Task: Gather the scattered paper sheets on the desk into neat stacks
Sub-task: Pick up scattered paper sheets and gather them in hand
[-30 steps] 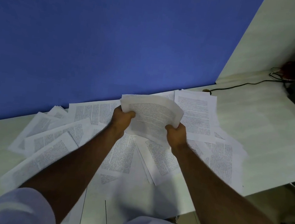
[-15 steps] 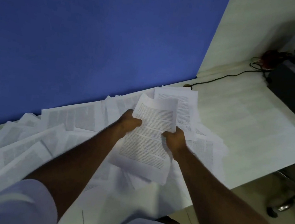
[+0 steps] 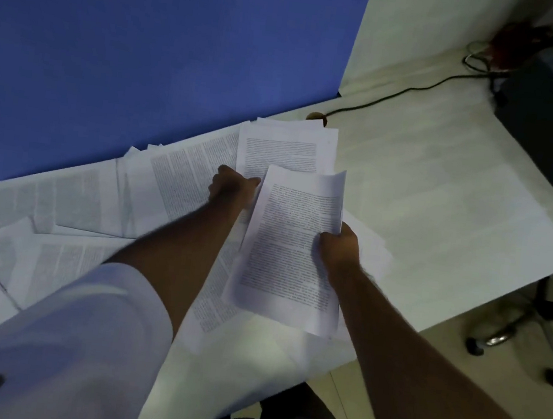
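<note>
**Sheets gathered above a cluttered desk**

The desk [image 3: 441, 200] carries scattered sheets [image 3: 103, 203] along its rear edge. A held stack [image 3: 291, 245] lies over the front edge; the right hand [image 3: 338, 247] pinches its right edge, and the left hand [image 3: 233, 187], fingers curled, grips its upper left edge.

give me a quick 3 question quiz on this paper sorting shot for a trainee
1. True or false: the right hand grips the held sheets.
2. What does the left hand reach toward? A) black box B) sheet by the blue wall C) cable
3. Fill in: the black cable runs across the ____.

Key: 1 true; 2 B, the sheet by the blue wall; 3 desk.
</note>
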